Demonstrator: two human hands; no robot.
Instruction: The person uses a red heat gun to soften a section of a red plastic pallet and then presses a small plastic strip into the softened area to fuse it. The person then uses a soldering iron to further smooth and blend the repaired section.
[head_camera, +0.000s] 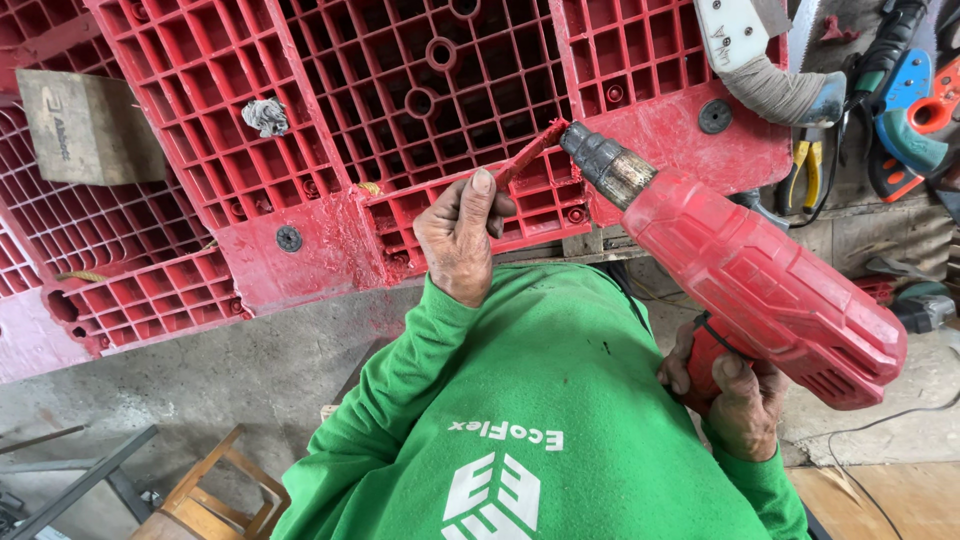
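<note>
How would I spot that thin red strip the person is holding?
Find the big red plastic pallet with its grid of square holes. In front of it, the left hand pinches a thin red strip that touches the heat gun nozzle. Unlike the grid, it is loose and slanted.

red heat gun (770, 280), dark nozzle | red gridded pallet (400, 110) | red strip (528, 152) | green sweatshirt (540, 420), white logo
</note>
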